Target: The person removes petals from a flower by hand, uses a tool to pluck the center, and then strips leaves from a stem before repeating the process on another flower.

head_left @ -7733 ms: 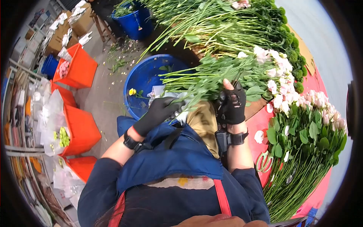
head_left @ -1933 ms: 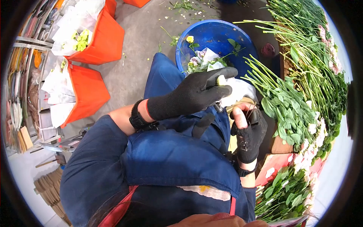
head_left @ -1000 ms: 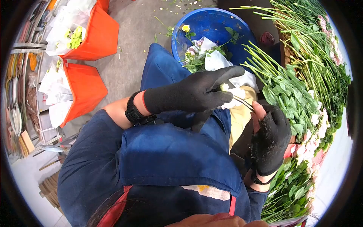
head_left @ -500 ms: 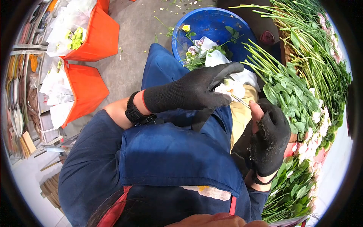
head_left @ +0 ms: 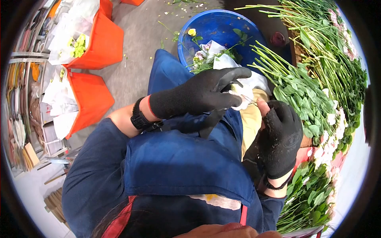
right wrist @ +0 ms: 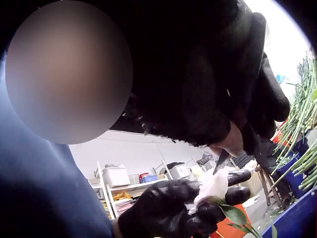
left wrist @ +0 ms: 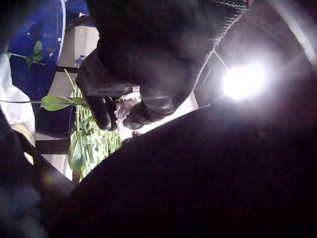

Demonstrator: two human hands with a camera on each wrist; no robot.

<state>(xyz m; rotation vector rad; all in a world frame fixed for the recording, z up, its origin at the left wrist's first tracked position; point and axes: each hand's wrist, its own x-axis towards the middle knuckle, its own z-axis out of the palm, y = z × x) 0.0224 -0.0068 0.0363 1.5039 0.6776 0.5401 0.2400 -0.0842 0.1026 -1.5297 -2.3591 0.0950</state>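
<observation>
My gloved left hand [head_left: 198, 93] holds a pale pink-white flower [head_left: 243, 95] over the lap, above the tan cloth of the apron. In the right wrist view the petals [right wrist: 213, 186] sit between its fingers, with the leafy stem [right wrist: 235, 215] hanging below. My gloved right hand [head_left: 281, 137], thumb tip bare, pinches slim dark tweezers [right wrist: 222, 159] whose tip reaches the petals. The left wrist view is dark, and the flower shows only partly behind the curled fingers [left wrist: 101, 111].
A blue tub [head_left: 180, 43] with cut greens, a yellow bloom and white paper stands ahead. Leafy stems [head_left: 293, 79] overhang the table edge at right, with pale blooms [head_left: 325, 146] beyond. Orange buckets [head_left: 107, 43] of wrapped flowers line the left, before a shelf [head_left: 29, 99].
The head view has turned left from the long stem bundle the hands were in. The left hand has since taken a single flower; the right hand has brought the tweezers to its petals.
</observation>
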